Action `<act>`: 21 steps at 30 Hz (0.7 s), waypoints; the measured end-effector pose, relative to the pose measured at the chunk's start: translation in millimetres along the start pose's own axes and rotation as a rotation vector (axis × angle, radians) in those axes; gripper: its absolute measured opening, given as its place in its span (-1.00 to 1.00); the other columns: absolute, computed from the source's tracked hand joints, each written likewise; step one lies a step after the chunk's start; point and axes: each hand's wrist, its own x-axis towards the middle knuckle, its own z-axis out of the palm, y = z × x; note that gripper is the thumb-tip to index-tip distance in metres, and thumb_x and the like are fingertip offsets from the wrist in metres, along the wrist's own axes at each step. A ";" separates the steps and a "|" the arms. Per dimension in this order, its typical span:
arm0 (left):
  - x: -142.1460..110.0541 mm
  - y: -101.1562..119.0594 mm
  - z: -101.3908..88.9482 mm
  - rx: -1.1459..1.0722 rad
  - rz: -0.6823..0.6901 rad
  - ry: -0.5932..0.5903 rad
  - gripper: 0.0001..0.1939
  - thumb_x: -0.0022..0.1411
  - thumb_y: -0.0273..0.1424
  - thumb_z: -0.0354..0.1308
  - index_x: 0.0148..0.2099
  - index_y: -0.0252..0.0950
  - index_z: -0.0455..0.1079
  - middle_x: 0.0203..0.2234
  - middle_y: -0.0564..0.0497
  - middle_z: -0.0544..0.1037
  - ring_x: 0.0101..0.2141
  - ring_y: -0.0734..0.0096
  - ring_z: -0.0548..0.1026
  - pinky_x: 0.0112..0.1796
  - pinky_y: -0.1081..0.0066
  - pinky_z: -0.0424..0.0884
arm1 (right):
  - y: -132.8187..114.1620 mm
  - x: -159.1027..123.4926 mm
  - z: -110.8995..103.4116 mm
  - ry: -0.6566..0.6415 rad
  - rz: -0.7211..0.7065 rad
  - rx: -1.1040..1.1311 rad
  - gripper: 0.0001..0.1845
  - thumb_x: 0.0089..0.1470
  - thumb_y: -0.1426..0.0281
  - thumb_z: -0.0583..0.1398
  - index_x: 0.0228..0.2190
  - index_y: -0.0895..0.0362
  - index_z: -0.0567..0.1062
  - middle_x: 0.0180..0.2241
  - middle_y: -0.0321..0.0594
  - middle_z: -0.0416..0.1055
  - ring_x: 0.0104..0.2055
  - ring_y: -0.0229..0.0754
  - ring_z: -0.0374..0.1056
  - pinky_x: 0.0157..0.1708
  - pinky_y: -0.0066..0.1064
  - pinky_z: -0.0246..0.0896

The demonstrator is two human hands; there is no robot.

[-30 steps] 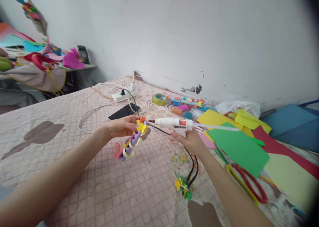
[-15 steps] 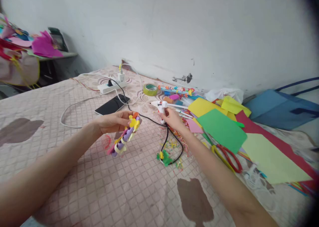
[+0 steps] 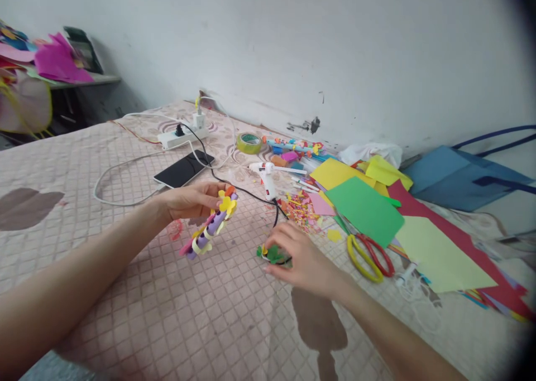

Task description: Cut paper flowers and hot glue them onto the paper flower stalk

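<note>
My left hand grips the upper end of a purple foam tube trimmed with yellow, pink and pale cut-out flowers. The tube is tilted, its lower end pointing left and toward me. My right hand is low over the cloth, thumb and fingers apart around a small green foam piece with a yellow flower. Whether the fingers touch it I cannot tell. Beyond that hand, a white glue gun with a glue stick in its back stands on the cloth, its black cord running down behind the fingers.
To the right are scissors, a green foam sheet and other coloured sheets. Paper scraps lie near the glue gun. Farther back are a green tape roll, a power strip and a black-screened tablet.
My right hand has let go of the glue gun, leaving it on the cloth, and has moved toward me to the green piece. My left hand still holds the tube.
</note>
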 end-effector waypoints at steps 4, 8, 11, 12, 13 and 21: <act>1.0 -1.6 0.7 0.018 -0.002 0.002 -0.68 -0.03 -0.55 0.30 -0.20 -0.33 0.33 -0.41 0.05 0.49 -0.44 0.52 0.48 -0.37 0.51 0.41 | -4.3 -8.6 19.8 0.012 0.019 -0.129 -0.63 -0.15 0.46 0.31 -0.23 0.13 0.38 -0.17 -0.11 0.29 -0.10 -0.01 0.15 -0.11 -0.18 0.13; 0.9 -2.4 0.5 0.013 -0.017 -0.004 -0.64 -0.05 -0.52 0.33 -0.17 -0.34 0.33 -0.40 0.04 0.50 -0.43 0.50 0.50 -0.40 0.54 0.41 | -2.5 -4.0 27.8 0.016 -0.018 -0.224 -0.62 -0.08 0.53 0.22 -0.14 0.11 0.38 -0.15 -0.09 0.29 -0.09 0.01 0.13 -0.11 -0.14 0.13; 0.7 -2.4 0.5 0.007 -0.027 -0.006 -0.63 -0.05 -0.52 0.33 -0.16 -0.33 0.33 -0.40 0.04 0.52 -0.42 0.50 0.51 -0.41 0.57 0.41 | -1.8 0.0 25.6 0.042 -0.025 -0.250 -0.68 -0.02 0.57 0.15 -0.17 0.12 0.39 -0.21 -0.11 0.32 -0.11 -0.01 0.14 -0.11 -0.14 0.13; 0.8 -2.3 0.6 0.007 -0.028 -0.009 -0.64 -0.04 -0.53 0.32 -0.16 -0.33 0.33 -0.40 0.03 0.52 -0.42 0.50 0.51 -0.42 0.58 0.40 | -1.0 0.8 23.5 0.064 -0.014 -0.247 -0.68 -0.01 0.57 0.14 -0.16 0.13 0.39 -0.22 -0.11 0.32 -0.11 -0.01 0.15 -0.10 -0.14 0.14; 0.8 -2.1 0.8 0.007 -0.029 -0.013 -0.65 -0.03 -0.54 0.31 -0.17 -0.33 0.33 -0.40 0.03 0.52 -0.43 0.50 0.51 -0.43 0.58 0.40 | 0.3 1.1 21.0 0.088 -0.001 -0.239 -0.68 0.00 0.58 0.14 -0.16 0.13 0.38 -0.21 -0.11 0.33 -0.10 -0.02 0.15 -0.10 -0.15 0.14; 0.9 -1.2 2.2 -0.001 -0.033 -0.013 -0.67 -0.03 -0.56 0.31 -0.18 -0.34 0.34 -0.41 0.03 0.51 -0.44 0.50 0.51 -0.44 0.58 0.42 | 15.3 -0.4 6.1 0.085 0.082 -0.069 -0.88 0.01 0.55 0.17 -0.46 0.12 0.34 -0.35 -0.22 0.35 -0.21 -0.13 0.25 -0.19 -0.28 0.16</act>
